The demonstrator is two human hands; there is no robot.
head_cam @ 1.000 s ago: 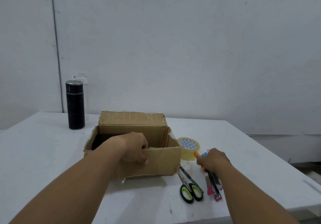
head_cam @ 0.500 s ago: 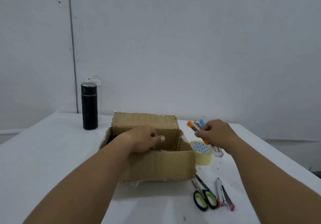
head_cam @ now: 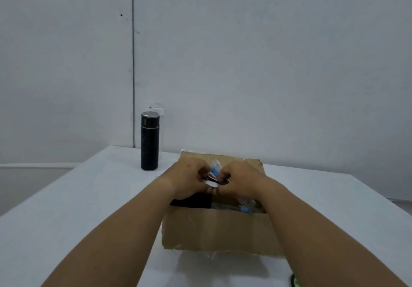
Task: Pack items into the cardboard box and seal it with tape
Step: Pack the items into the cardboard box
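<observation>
Currently the left hand (head_cam: 189,178) and right hand (head_cam: 239,181) meet above the open cardboard box (head_cam: 219,228) on the tabletop (head_cam: 89,208), the fingers of both curled round a few blue-tipped items (head_cam: 214,171). Shared between two grips, one piece could probably slip free and land outside the box.

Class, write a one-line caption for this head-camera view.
Left hand and right hand hold a blue-capped bundle above the open cardboard box; a black flask behind.
</observation>
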